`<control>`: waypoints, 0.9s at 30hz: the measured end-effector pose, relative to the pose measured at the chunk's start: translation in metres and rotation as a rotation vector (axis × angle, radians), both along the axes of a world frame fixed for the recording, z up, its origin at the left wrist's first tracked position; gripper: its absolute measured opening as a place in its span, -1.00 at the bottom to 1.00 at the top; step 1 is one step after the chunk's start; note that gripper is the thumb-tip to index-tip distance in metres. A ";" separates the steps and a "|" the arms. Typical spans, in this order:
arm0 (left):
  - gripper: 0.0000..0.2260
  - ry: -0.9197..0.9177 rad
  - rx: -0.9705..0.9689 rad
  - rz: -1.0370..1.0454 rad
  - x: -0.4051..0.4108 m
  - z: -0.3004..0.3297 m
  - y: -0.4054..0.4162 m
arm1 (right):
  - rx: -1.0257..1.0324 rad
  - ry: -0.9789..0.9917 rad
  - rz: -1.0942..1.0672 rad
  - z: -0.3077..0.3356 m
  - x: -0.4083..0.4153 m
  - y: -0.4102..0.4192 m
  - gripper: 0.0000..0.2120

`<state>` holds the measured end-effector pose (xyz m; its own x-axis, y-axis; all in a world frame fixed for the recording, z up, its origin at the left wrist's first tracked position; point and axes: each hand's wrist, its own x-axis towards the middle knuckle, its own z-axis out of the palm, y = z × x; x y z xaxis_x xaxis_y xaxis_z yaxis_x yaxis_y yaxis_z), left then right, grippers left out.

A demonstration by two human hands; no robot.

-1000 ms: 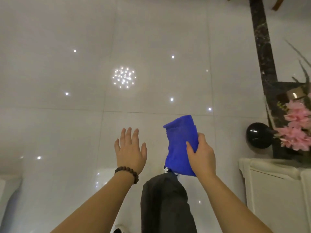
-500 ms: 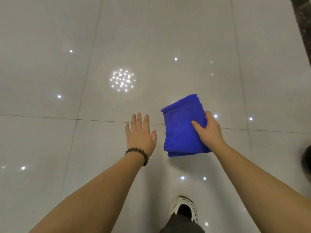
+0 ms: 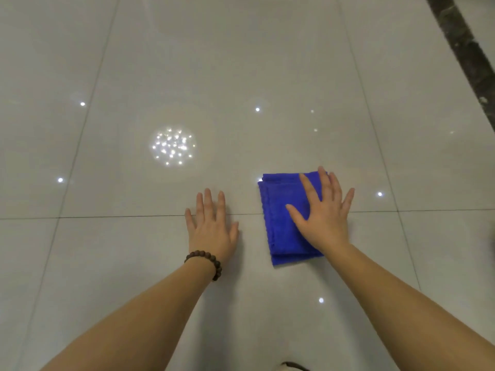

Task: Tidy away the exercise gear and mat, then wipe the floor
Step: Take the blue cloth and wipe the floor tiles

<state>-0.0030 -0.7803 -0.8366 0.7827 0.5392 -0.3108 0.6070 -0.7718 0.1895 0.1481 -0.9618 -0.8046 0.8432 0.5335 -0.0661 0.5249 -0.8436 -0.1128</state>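
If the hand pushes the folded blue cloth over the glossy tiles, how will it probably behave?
The folded blue cloth looks soft and layered, so it will probably be floppy and may bunch at its edges. The glossy pale floor tiles mirror the lights, so it likely glides easily. The right hand lies flat on it, which should keep it folded.

I see the folded cloth [image 3: 284, 223] lying flat on the floor [image 3: 214, 76], across a tile joint [image 3: 107, 217] that runs left to right. My right hand [image 3: 324, 218] rests on top of the cloth's right part, its fingers [image 3: 308, 187] spread and pointing away from me. My left hand [image 3: 211, 228] lies flat on the floor just left of the cloth, apart from it, over the same joint. A border strip [image 3: 466, 49] crosses the floor's far right corner.
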 end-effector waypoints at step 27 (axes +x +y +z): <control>-0.25 0.041 0.072 -0.079 -0.003 -0.036 0.028 | -0.037 -0.063 0.286 -0.064 0.098 0.035 -0.41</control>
